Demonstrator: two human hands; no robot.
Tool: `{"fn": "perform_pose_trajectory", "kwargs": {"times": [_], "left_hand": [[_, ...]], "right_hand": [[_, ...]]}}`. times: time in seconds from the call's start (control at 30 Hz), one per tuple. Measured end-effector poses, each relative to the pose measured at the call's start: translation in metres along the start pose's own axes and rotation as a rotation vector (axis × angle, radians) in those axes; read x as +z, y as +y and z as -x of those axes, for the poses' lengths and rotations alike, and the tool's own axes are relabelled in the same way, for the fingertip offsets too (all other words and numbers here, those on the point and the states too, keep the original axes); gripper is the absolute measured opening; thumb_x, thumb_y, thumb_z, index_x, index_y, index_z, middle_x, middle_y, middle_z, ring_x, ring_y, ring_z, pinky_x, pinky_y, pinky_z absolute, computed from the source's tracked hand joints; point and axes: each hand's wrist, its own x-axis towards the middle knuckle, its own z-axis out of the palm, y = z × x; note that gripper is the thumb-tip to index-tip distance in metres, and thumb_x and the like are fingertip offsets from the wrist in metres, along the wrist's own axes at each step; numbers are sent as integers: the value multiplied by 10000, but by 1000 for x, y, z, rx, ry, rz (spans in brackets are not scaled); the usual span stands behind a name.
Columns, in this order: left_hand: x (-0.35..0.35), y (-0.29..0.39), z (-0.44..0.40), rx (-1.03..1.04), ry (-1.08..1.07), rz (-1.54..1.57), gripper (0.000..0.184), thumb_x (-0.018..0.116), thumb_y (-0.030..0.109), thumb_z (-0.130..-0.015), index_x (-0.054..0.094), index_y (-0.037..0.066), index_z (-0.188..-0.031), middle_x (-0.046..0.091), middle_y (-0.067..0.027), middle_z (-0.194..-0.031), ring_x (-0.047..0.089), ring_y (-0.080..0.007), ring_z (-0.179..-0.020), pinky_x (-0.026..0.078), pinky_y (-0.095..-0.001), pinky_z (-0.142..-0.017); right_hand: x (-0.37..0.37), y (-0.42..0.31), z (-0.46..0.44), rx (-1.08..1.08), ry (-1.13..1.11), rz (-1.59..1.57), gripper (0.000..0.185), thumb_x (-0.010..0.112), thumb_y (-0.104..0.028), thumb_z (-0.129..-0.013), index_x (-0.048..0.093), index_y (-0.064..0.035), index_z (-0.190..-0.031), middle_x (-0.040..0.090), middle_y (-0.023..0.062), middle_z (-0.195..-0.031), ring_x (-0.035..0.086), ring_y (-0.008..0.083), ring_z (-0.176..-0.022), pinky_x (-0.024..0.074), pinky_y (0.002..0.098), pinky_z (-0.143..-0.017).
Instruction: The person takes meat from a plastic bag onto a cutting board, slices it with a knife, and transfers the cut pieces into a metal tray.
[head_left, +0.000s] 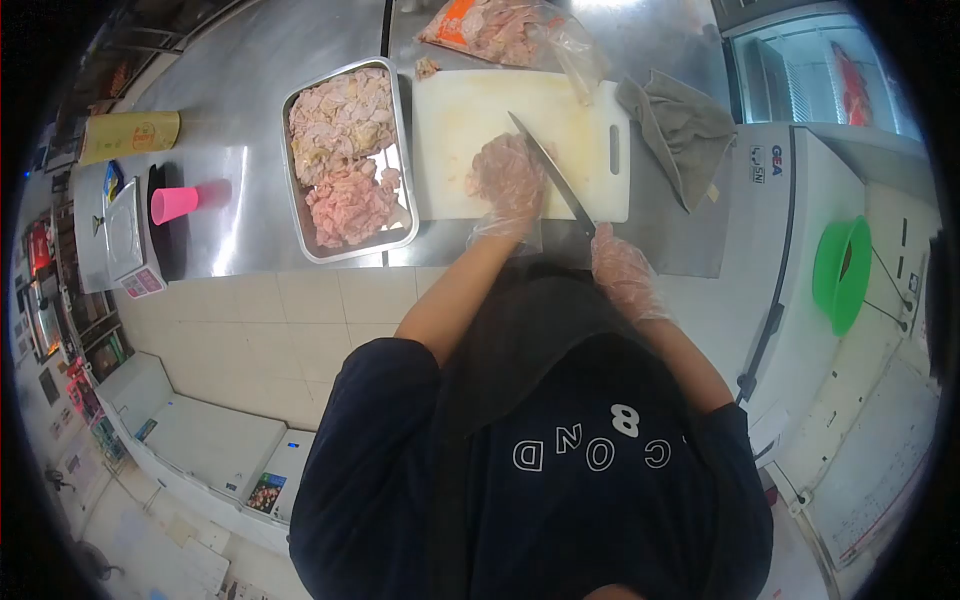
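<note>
My left hand [510, 180], in a clear plastic glove, presses curled fingers onto a piece of raw chicken [473, 182] on the white cutting board [450, 115]. The hand hides most of that piece. My right hand [624, 272], gloved as well, is closed round the handle of a long knife [562, 185]. Its blade slants up and left across the board, close beside my left fingers. Left of the board, a metal tray [296, 190] holds pale chicken pieces [345, 110] at the far end and pinker cut pieces [350, 207] nearer me.
Behind the board lies a plastic bag of raw chicken [490, 30], with a small scrap [427, 68] nearby. A grey cloth [680, 130] rests at the board's right. Further left are a pink cup [176, 205], a scale [128, 235] and a yellow package [130, 136]. A white freezer [810, 190] stands right.
</note>
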Motion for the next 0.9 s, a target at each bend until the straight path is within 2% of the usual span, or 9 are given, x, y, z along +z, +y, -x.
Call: {"fn": "perform_pose_trajectory", "kwargs": {"times": [0.07,0.17,0.23,0.3,0.4,0.53,0.63,0.77,0.9], "left_hand": [[3,-2,0,-11,-26,7,190,661,143,-858,653,59,-1028,622,-142,-955,591,-370,-963,450,-523,-827],[13,-10,2,10,-9,36,165,674,134,-843,657,70,-994,633,-140,-927,603,-374,-935,464,-521,-805],[17,-12,2,43,29,56,153,683,129,-832,659,73,-972,639,-142,-906,612,-378,-912,473,-518,-788],[17,-11,1,30,1,41,109,685,130,-773,676,57,-852,657,-161,-837,639,-386,-876,486,-514,-781],[10,-5,4,27,1,65,93,674,116,-785,673,57,-857,655,-159,-838,636,-391,-877,483,-516,-780],[1,-10,9,83,-58,95,130,678,117,-822,666,57,-937,658,-175,-900,631,-391,-905,490,-507,-795],[-15,-22,11,148,-76,73,140,655,119,-871,674,46,-988,676,-183,-974,631,-388,-958,479,-507,-840],[-32,-38,16,76,11,20,167,621,132,-941,674,38,-1068,686,-172,-1041,623,-372,-1001,462,-510,-868],[-16,-35,16,34,104,34,178,611,161,-961,674,47,-1083,679,-153,-1046,619,-354,-1026,447,-512,-879]], "right_hand": [[3,1,-6,-7,4,-40,265,425,-230,-1089,511,12,-1154,697,283,-898,678,499,-855,527,595,-742],[-10,-17,-28,115,-145,-76,267,435,-242,-1085,489,0,-1183,694,318,-946,662,534,-920,510,626,-798],[-18,-32,-43,112,-132,-133,236,419,-179,-1056,470,-31,-1233,703,286,-987,665,516,-1016,512,609,-899],[-14,-40,-67,29,-36,-174,236,430,-168,-1048,457,-40,-1244,692,292,-1063,650,517,-1063,517,596,-928],[-23,-62,-99,7,35,-206,235,429,-152,-1036,459,-46,-1243,664,306,-1151,625,516,-1128,514,590,-960],[-20,-59,-108,20,-15,-196,240,415,-145,-1033,454,-41,-1246,666,301,-1152,627,508,-1132,513,591,-959],[-14,-39,-59,71,-21,-204,227,426,-192,-1050,479,-31,-1202,696,299,-1021,657,521,-1031,517,608,-905],[0,-8,-19,89,-54,-154,280,446,-273,-1081,460,-23,-1205,689,318,-946,645,552,-953,482,649,-840],[-15,-29,-4,64,-12,-178,283,433,-269,-1089,462,-9,-1196,691,311,-914,650,543,-920,485,645,-814]]}}
